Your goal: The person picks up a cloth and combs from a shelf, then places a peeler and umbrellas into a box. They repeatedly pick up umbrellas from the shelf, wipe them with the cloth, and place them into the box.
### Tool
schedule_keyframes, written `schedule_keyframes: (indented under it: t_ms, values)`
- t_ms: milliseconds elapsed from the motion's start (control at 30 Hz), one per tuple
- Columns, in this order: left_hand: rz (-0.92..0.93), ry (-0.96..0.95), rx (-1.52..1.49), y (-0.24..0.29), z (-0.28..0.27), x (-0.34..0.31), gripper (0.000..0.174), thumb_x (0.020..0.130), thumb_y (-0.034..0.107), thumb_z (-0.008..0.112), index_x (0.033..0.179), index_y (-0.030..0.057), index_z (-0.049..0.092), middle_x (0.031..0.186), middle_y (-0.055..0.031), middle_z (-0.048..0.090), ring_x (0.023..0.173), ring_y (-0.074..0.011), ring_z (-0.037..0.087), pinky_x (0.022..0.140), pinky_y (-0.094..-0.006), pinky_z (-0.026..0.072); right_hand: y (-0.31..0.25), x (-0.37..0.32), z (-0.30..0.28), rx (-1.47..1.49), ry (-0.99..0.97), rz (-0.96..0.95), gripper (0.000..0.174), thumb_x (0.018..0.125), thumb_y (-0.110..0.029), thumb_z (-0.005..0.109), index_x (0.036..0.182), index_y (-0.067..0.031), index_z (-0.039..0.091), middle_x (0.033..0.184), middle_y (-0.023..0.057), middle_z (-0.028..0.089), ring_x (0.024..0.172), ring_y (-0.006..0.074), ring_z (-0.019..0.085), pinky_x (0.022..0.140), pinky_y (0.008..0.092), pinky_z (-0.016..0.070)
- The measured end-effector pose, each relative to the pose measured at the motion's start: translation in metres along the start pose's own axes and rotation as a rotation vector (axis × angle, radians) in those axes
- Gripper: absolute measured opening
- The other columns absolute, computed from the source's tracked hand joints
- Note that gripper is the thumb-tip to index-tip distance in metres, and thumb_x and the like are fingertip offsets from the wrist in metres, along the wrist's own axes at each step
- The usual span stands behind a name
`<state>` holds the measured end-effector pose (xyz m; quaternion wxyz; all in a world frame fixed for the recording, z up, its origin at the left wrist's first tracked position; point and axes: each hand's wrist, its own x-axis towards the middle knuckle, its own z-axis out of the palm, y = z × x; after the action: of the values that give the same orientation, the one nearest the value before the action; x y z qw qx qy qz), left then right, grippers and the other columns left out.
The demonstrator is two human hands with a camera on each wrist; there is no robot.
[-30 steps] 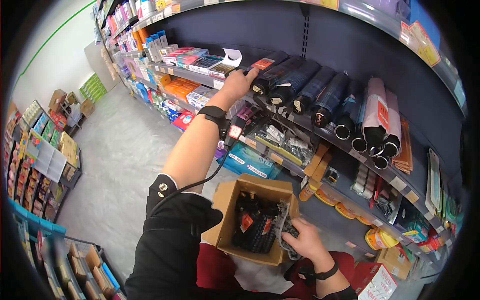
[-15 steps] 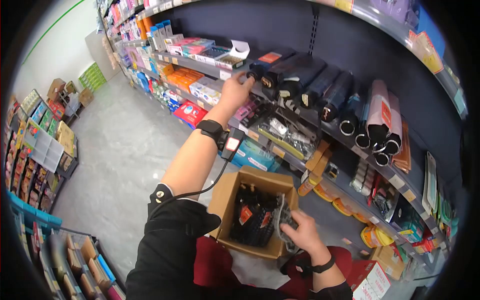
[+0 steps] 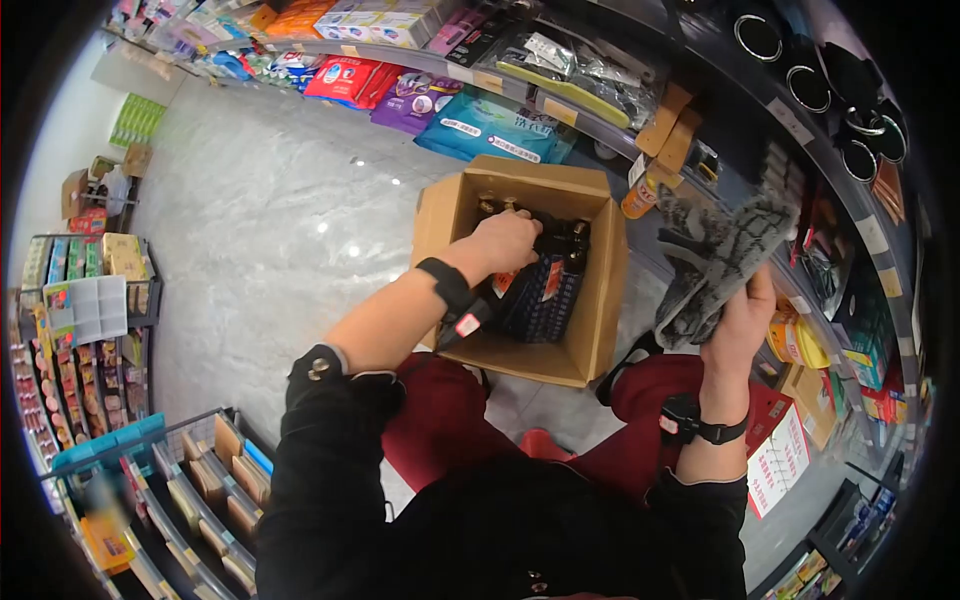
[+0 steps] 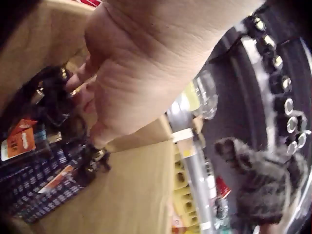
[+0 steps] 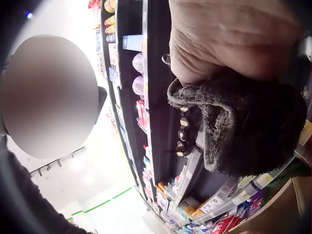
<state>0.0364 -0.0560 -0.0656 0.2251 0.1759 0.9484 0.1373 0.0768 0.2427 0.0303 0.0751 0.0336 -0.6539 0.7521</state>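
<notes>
My left hand reaches into an open cardboard box, its bent fingers at the handle ends of dark folded umbrellas with orange tags. In the left wrist view, thumb and fingers stand apart over the umbrellas; the palm hides part of them, and I cannot tell whether they grip one. Beside the box on the right, my right hand holds up a fuzzy grey cloth. The same grey cloth hangs from the fingers in the right wrist view.
Shelves run along the right; umbrellas with ring ends lie on the upper one. Blue packs and a red pack sit on a low shelf behind the box. A book rack stands at lower left, and a red-and-white carton at lower right.
My left hand has come down from the shelved umbrellas into the box. The right hand has lifted the grey cloth away from the box edge to the right. The head view has tilted down.
</notes>
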Motion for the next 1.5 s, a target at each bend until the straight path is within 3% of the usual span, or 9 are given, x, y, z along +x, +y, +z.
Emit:
schedule_keyframes:
  t_ms: [133, 367, 533, 833, 967, 1033, 1167, 1433, 1500]
  values:
    - [-0.013, -0.139, 0.139, -0.008, 0.041, 0.039, 0.043, 0.081, 0.014, 0.063, 0.122, 0.0013, 0.057, 0.13, -0.0187, 0.054, 0.117, -0.0333, 0.055, 0.099, -0.0394, 0.0459, -0.003, -0.004, 0.009, -0.063, -0.047, -0.031, 0.027, 0.093, -0.002, 0.056, 0.118, 0.0055, 0.058, 0.11, 0.0042, 0.063, 0.099, 0.0103, 0.055, 0.089, 0.0246, 0.0423]
    - [-0.085, -0.19, 0.144, -0.005, 0.085, 0.061, 0.056, 0.082, 0.005, 0.055, 0.135, -0.0047, 0.042, 0.131, -0.0193, 0.054, 0.12, -0.0325, 0.053, 0.1, -0.0372, 0.0456, -0.008, -0.004, 0.01, -0.094, -0.074, -0.01, 0.033, 0.093, -0.006, 0.058, 0.124, 0.0061, 0.055, 0.115, 0.0055, 0.063, 0.105, 0.0119, 0.055, 0.094, 0.0261, 0.041]
    - [-0.055, -0.17, 0.376, 0.011, 0.087, 0.045, 0.07, 0.083, 0.011, 0.061, 0.145, -0.0043, 0.031, 0.128, -0.017, 0.054, 0.112, -0.0298, 0.057, 0.092, -0.0337, 0.0489, -0.009, -0.003, 0.006, -0.179, -0.087, -0.007, 0.034, 0.092, -0.006, 0.059, 0.123, 0.0066, 0.055, 0.114, 0.0069, 0.064, 0.105, 0.0125, 0.055, 0.094, 0.0266, 0.0407]
    - [-0.023, -0.265, 0.35, 0.041, 0.071, 0.013, 0.075, 0.083, 0.009, 0.061, 0.149, 0.0021, 0.026, 0.125, -0.0165, 0.055, 0.105, -0.0292, 0.063, 0.082, -0.0347, 0.0536, -0.017, -0.006, 0.014, -0.225, -0.11, -0.039, 0.033, 0.091, -0.007, 0.059, 0.121, 0.0061, 0.056, 0.112, 0.0066, 0.064, 0.103, 0.0121, 0.056, 0.092, 0.0263, 0.0419]
    - [0.033, -0.316, 0.415, 0.041, 0.08, 0.002, 0.063, 0.085, 0.011, 0.06, 0.143, 0.0013, 0.037, 0.125, -0.0151, 0.056, 0.105, -0.0286, 0.064, 0.081, -0.032, 0.0541, -0.02, -0.007, 0.017, -0.203, -0.127, -0.048, 0.03, 0.091, -0.008, 0.06, 0.118, 0.0052, 0.058, 0.108, 0.0052, 0.065, 0.098, 0.0108, 0.056, 0.089, 0.0257, 0.0432]
    - [-0.082, -0.574, 0.607, 0.035, 0.081, 0.004, 0.049, 0.087, 0.014, 0.059, 0.133, 0.002, 0.051, 0.125, -0.0149, 0.055, 0.109, -0.028, 0.061, 0.078, -0.0344, 0.0559, -0.02, -0.006, 0.02, -0.183, -0.145, -0.056, 0.026, 0.091, -0.008, 0.062, 0.114, 0.004, 0.059, 0.104, 0.004, 0.065, 0.095, 0.0096, 0.056, 0.087, 0.0254, 0.044]
    - [-0.204, -0.469, 0.705, 0.007, 0.097, -0.001, 0.04, 0.091, 0.019, 0.055, 0.129, 0.0052, 0.057, 0.129, -0.0122, 0.047, 0.117, -0.0284, 0.05, 0.069, -0.0466, 0.0577, -0.019, -0.007, 0.024, -0.133, -0.141, 0.007, 0.024, 0.09, -0.007, 0.061, 0.112, 0.0037, 0.06, 0.101, 0.0034, 0.066, 0.092, 0.009, 0.056, 0.083, 0.0243, 0.0448]
    - [-0.211, -0.462, 0.772, 0.005, 0.103, -0.001, 0.043, 0.092, 0.023, 0.053, 0.133, 0.008, 0.053, 0.133, -0.0098, 0.041, 0.114, -0.0299, 0.053, 0.058, -0.0442, 0.0574, -0.018, -0.007, 0.023, -0.213, -0.126, -0.048, 0.021, 0.089, -0.007, 0.062, 0.108, 0.0029, 0.061, 0.095, 0.0024, 0.066, 0.085, 0.0068, 0.056, 0.078, 0.0232, 0.0462]
    - [-0.211, -0.442, 0.756, 0.005, 0.108, -0.003, 0.039, 0.092, 0.021, 0.054, 0.128, 0.0071, 0.058, 0.134, -0.0088, 0.05, 0.111, -0.0298, 0.059, 0.057, -0.0446, 0.0575, -0.018, -0.007, 0.024, -0.194, -0.117, -0.049, 0.021, 0.089, -0.007, 0.062, 0.107, 0.0027, 0.061, 0.094, 0.0022, 0.066, 0.084, 0.0067, 0.056, 0.076, 0.0231, 0.0463]
